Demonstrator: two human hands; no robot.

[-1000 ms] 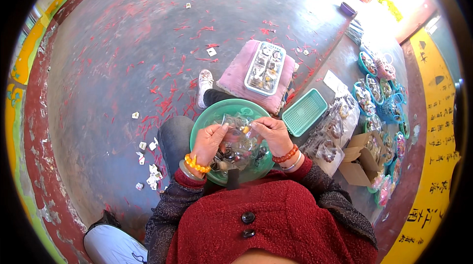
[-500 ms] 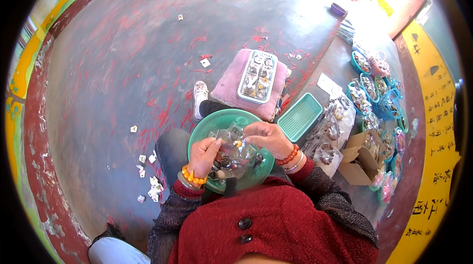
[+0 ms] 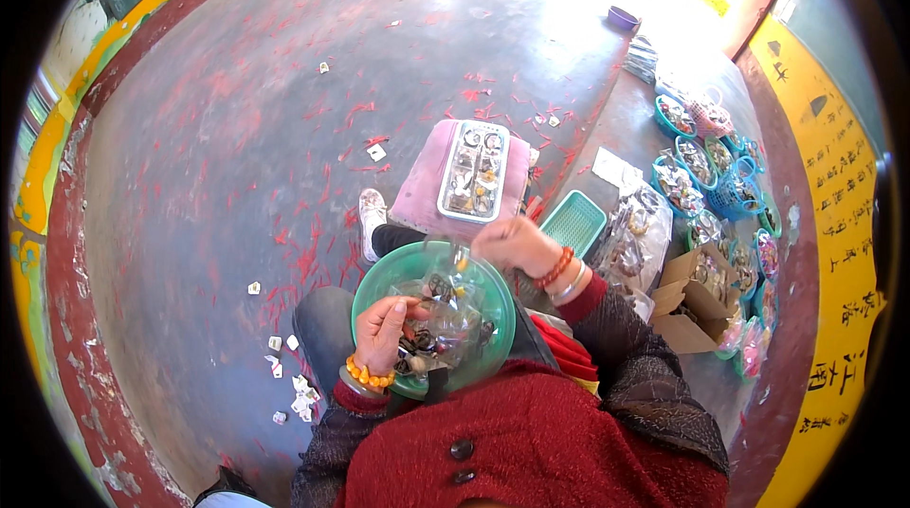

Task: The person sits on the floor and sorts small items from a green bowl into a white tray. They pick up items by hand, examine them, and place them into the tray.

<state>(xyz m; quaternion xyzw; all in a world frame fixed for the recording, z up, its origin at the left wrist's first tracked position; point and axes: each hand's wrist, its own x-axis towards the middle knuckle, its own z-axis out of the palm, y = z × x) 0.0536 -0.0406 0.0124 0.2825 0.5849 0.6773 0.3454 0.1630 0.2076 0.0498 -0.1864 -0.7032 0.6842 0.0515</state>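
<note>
On my lap rests a round green basin (image 3: 500,345) holding clear plastic bags (image 3: 457,323) and small dark trinkets. My left hand (image 3: 381,333), with orange beads at the wrist, is over its left side. Thumb and finger there pinch together; what they hold is hard to make out. My right hand (image 3: 517,250), wearing red beads and a pale bangle, is raised over the far right rim with fingers closed. At its fingertips is a small clear plastic bag (image 3: 459,260) with something yellow in it. A white divided tray (image 3: 474,172) of small packed trinkets lies beyond the basin.
The tray sits on a pink cushion (image 3: 414,195). To the right are a green mesh basket (image 3: 574,222), a clear bag pile (image 3: 630,233), an open cardboard box (image 3: 684,314) and several filled baskets (image 3: 697,162). White scraps (image 3: 303,397) and red shreds dot the floor.
My hands have moved apart: the right a little up, away from the left, with the yellow-bearing bag at its fingertips. My left hand has lowered slightly. The whole view has shifted a little.
</note>
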